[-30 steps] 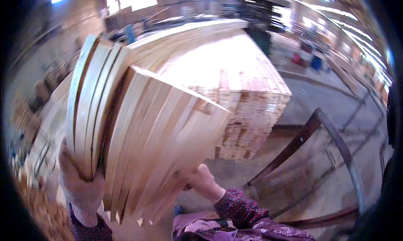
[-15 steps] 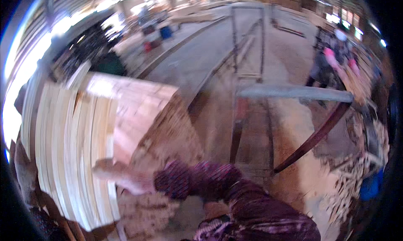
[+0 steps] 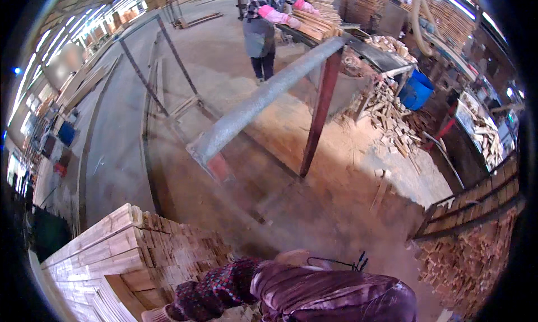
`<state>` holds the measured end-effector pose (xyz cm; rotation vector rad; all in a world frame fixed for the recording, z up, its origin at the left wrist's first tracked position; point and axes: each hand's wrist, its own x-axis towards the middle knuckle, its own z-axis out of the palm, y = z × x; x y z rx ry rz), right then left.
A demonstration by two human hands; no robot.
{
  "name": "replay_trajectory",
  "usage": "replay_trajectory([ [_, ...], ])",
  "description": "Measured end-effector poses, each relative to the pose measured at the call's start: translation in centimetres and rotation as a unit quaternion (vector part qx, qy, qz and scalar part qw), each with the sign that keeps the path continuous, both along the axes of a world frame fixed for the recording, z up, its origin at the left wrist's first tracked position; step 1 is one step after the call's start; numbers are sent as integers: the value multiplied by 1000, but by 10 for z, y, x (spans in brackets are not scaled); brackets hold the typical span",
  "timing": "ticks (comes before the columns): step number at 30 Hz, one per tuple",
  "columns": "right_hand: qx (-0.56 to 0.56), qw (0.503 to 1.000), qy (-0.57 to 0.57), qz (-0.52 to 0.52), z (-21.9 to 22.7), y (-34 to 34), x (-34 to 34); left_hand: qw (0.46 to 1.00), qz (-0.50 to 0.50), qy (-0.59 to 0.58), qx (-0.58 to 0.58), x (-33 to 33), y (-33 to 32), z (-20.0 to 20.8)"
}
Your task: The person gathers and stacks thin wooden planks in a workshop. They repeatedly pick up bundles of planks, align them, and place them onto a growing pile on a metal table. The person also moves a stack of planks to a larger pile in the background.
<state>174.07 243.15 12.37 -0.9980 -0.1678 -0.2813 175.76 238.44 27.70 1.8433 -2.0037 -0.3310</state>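
My right hand (image 3: 157,314), in a light covering, shows only in part at the bottom edge. Its patterned purple sleeve (image 3: 216,288) reaches leftward across the lower view. The hand is beside a tall stack of pale wooden boards (image 3: 95,249) at the lower left, close to some thin wooden strips (image 3: 101,306) on it. Its fingers are cut off by the frame, so whether it grips a strip cannot be seen. My left hand is out of view.
A grey metal roller (image 3: 269,98) on red legs stands ahead. Beyond it, a person in pink gloves (image 3: 274,15) handles wood strips (image 3: 316,25). At right are a blue barrel (image 3: 416,90), scrap wood (image 3: 386,117) and a stack of cut sticks (image 3: 471,266).
The view has swung to the right, so the roller and the other person now appear farther left. The board stack has dropped to the lower left, and my left hand has left the view.
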Motion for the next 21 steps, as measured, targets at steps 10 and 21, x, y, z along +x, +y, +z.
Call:
replay_trajectory([
  [10,191,793,313,-486,0,57,-414,979,-131,137,72,-65,17,-47],
  [21,157,287,462,-824,16,94,-780,931,-183,273,161,-148,35,-54],
])
